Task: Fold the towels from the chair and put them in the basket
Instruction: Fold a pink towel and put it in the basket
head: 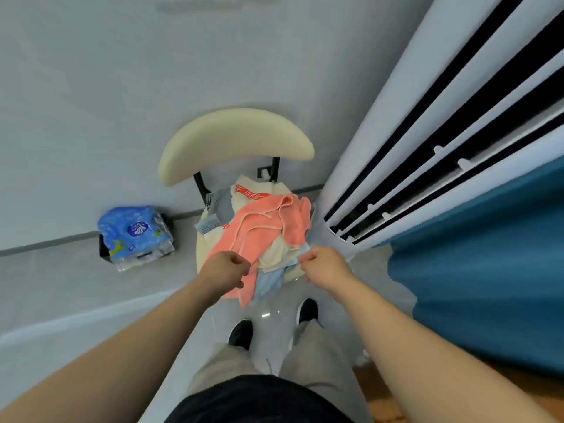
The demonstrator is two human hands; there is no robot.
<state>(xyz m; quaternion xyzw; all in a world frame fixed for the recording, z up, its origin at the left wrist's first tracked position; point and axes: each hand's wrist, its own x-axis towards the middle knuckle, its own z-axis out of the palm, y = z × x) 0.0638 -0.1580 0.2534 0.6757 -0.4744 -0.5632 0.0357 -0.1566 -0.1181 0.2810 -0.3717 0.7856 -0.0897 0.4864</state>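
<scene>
The left hand (227,270), just below the middle of the frame, has its grip closed: the fingers are curled round the lower edge of a coral towel (262,227). A little to the right, the right hand (323,267) closes its grip on a light blue towel (268,282), pinching a fold of it between thumb and fingertips. The two hands are near each other but apart, with cloth between them.

Both towels belong to a loose heap on the seat of a chair (235,141) in the centre of the frame. The coral towel lies on top, spread crumpled from upper right to lower left, and its lower end hangs over the front of the seat. The light blue one comes out from under it at the front edge. A cream towel (274,254) shows between them, a white towel with a red band (253,190) sits at the back of the heap, and a grey striped cloth (213,209) lies at its left.

Below the hands, two dark shoes (241,334) stand on the pale floor. At middle left a blue-wrapped pack of bottles (135,236) rests on something dark by the wall. A tall white unit with dark slots (427,117) fills the upper right, and a blue curtain (488,270) hangs beside it.
</scene>
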